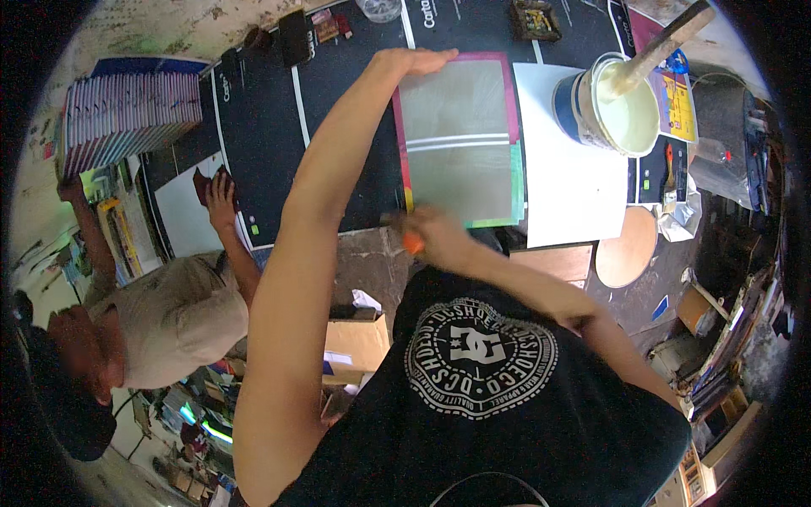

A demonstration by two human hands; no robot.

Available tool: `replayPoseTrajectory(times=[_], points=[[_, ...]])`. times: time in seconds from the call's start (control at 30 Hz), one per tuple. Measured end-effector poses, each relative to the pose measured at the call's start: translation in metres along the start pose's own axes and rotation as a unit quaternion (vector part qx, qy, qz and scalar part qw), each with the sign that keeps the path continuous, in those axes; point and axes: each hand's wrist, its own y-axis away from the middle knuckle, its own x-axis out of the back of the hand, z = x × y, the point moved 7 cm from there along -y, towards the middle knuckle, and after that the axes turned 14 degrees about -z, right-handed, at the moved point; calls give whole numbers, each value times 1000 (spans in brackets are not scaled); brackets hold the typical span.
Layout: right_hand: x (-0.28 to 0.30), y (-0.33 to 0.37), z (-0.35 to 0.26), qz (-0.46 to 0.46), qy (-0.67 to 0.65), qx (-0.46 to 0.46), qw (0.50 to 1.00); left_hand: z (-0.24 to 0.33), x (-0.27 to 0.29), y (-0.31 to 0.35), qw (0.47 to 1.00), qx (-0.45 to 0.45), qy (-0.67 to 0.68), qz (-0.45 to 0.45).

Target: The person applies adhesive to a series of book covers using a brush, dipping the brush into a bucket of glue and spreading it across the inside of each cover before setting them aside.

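Stretched flat, the fingers of my left hand [422, 61] rest along the top edge of an opened-out cover [460, 182]. It has grey-green panels, two pale stripes across the middle, and pink, yellow and green borders. At its lower left corner, my right hand [441, 241] is closed around an orange-handled tool [412, 242], blurred by motion. The tool's dark head points left, and its exact kind cannot be made out. A white sheet [574, 182] lies right of the cover, with a bucket [581, 106] of pale paste above it. A wide wooden-handled brush [663, 46] stands in the bucket.
On the left, a co-worker [169, 325] has one hand on a dark red piece [203, 184] over white paper. A tall stack of books [131, 118] stands nearby. An orange-handled brush [669, 165] lies at right, beside a round stool [626, 248]. Below is an open cardboard box [359, 342].
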Motion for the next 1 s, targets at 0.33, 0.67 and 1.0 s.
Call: replayPoseTrajectory(times=[0.33,0.67,1.0], points=[[-44,24,-2,79,98,-24,992,5,-5,11,995,46,-49,74],[115,117,97,418,-217,-222,854,-33,-185,153,883,-28,-15,469],[71,-29,143,377,-98,-176,904,16,-256,121,943,69,-21,324]])
